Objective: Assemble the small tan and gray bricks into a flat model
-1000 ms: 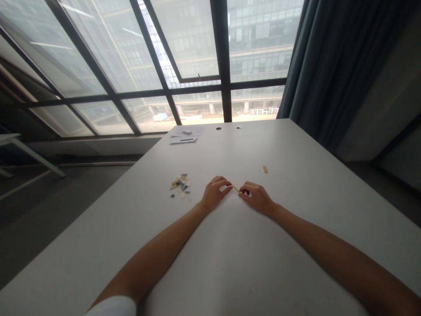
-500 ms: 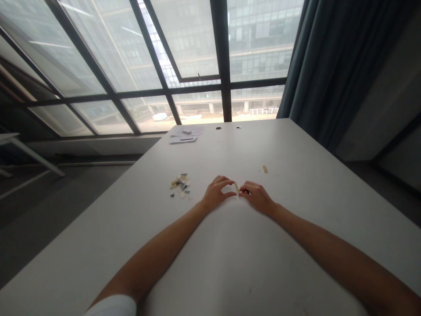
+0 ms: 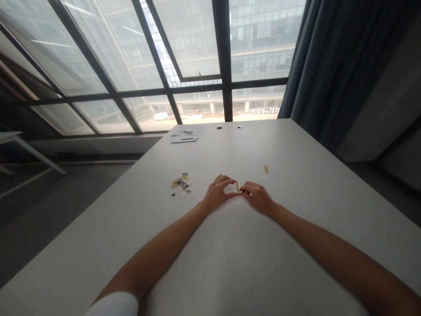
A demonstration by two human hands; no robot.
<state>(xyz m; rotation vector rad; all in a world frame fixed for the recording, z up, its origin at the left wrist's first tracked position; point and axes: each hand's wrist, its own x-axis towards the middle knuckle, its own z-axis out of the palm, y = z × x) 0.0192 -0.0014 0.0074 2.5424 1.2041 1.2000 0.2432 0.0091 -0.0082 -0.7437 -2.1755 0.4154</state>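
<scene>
A narrow tan building brick (image 3: pixel 237 187) stands between my two hands over the middle of the white table. My left hand (image 3: pixel 219 191) spans it, index fingertip at its far end and thumb at its near end. The fingers of my right hand (image 3: pixel 255 195) are pinched together against the brick's near right side; whether they hold a second small piece is hidden. To the left lies a loose pile of small tan, grey and white building bricks (image 3: pixel 181 182). Another flat tan brick (image 3: pixel 266 169) rests by itself beyond my right hand.
Papers (image 3: pixel 184 139) with small items on them lie at the far left corner of the white table (image 3: pixel 230 263). Two round spots, one dark (image 3: pixel 219 127), sit along the far edge. Windows stand behind the table, and a dark curtain (image 3: pixel 329 74) hangs on the right.
The brick between my hands has turned from a slant to nearly straight away from me. My left thumb has moved slightly right, onto its near end. The pile and the lone brick lie as before.
</scene>
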